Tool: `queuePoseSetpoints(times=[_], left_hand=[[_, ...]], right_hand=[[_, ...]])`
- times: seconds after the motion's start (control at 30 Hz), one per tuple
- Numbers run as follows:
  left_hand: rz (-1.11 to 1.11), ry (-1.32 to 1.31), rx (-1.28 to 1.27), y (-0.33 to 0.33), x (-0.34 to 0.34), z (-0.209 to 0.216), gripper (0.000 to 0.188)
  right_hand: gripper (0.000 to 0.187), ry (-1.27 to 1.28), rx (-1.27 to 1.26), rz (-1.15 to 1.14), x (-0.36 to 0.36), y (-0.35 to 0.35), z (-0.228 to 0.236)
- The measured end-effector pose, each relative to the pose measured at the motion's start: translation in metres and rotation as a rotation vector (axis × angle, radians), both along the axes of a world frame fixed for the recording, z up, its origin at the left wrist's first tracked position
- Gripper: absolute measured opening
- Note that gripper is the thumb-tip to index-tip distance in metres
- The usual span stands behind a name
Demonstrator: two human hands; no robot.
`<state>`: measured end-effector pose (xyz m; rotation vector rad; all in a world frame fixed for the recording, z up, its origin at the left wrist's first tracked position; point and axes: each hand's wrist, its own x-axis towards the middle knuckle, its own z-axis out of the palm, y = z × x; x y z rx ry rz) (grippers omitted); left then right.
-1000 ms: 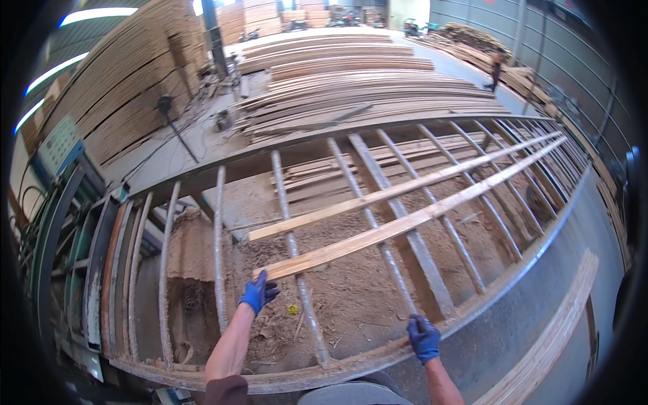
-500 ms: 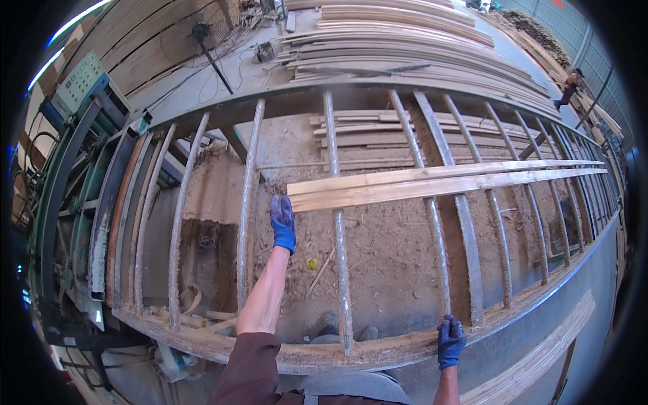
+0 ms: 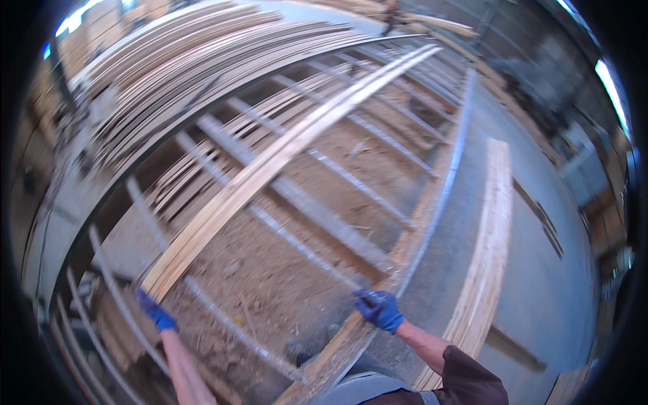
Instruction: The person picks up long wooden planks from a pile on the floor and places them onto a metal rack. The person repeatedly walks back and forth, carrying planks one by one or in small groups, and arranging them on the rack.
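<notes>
Two long pale boards (image 3: 270,159) lie side by side across the metal rollers (image 3: 368,189) of a low roller frame, running from near left to far right. At their near end is my left hand (image 3: 156,310) in a blue glove, its fingers stretched flat against the board ends. My right hand (image 3: 379,310), also gloved in blue, is on the near side rail (image 3: 343,343) of the frame, with its fingers curled over the rail's edge. Motion blur softens the fingers of both hands.
Sawdust and wood scraps cover the ground (image 3: 270,283) under the rollers. Long stacks of boards (image 3: 196,67) lie beyond the frame. To the right, a bundle of boards (image 3: 487,250) rests on supports above the floor. A person (image 3: 390,17) stands far off.
My view has swung to the right, so the frame and boards now run diagonally. My left hand stays at the board ends and my right hand at the rail.
</notes>
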<state>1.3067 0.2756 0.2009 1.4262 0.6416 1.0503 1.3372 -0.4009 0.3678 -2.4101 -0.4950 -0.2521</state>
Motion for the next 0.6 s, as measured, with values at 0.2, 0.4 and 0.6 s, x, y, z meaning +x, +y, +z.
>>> queuePoseSetpoints(times=[0.2, 0.4, 0.6], left_hand=[[0.169, 0.456, 0.496, 0.051, 0.011, -0.013, 0.049], [0.176, 0.652, 0.412, 0.031, 0.021, 0.017, 0.054], [0.169, 0.523, 0.381, 0.01, 0.024, 0.021, 0.061]], right_hand=[[0.014, -0.004, -0.074, -0.048, -0.007, 0.0, -0.001], [0.014, -0.04, -0.078, -0.053, -0.012, 0.0, -0.004], [0.015, -0.039, -0.094, -0.072, -0.01, -0.003, 0.0]])
